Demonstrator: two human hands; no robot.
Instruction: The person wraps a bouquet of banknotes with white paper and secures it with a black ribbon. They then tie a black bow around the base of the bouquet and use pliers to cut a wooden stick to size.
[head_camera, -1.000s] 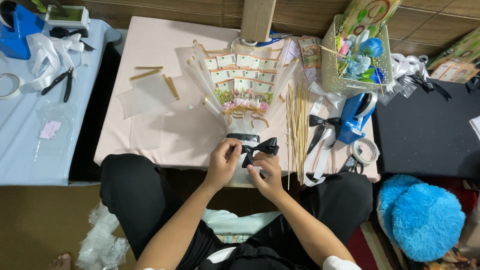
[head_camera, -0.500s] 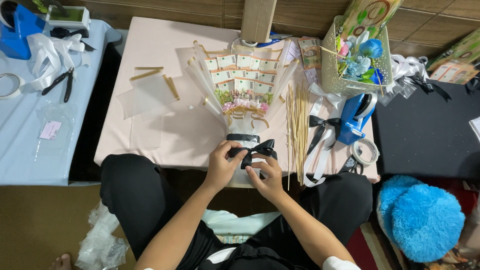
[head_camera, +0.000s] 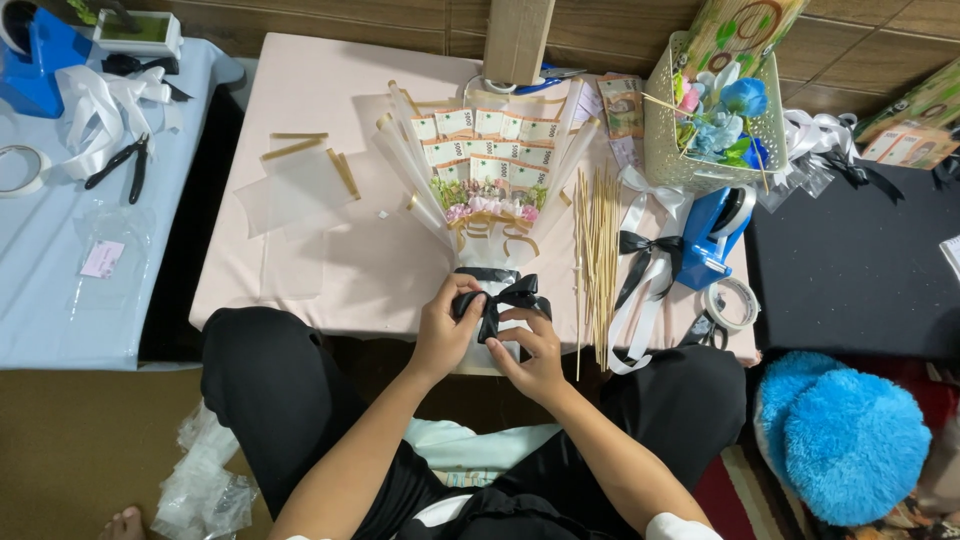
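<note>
A bouquet (head_camera: 485, 165) of folded banknotes and small flowers in clear wrapping lies on the pink low table (head_camera: 320, 110), stem end toward me. A black ribbon bow (head_camera: 505, 298) is tied around its narrow neck. My left hand (head_camera: 445, 330) pinches the left side of the bow. From below, my right hand (head_camera: 525, 355) grips the bow's tails and the wrapped stem. Both hands touch the ribbon at the table's front edge.
Wooden skewers (head_camera: 598, 250) lie right of the bouquet, then black and white ribbons (head_camera: 645, 270), a blue tape dispenser (head_camera: 715, 235) and a tape roll (head_camera: 730, 303). A basket of artificial flowers (head_camera: 715, 120) stands at the back right. Pliers (head_camera: 125, 165) lie on the blue table at left.
My fingers have shifted slightly on the black bow; the bouquet and everything else stay where they were.
</note>
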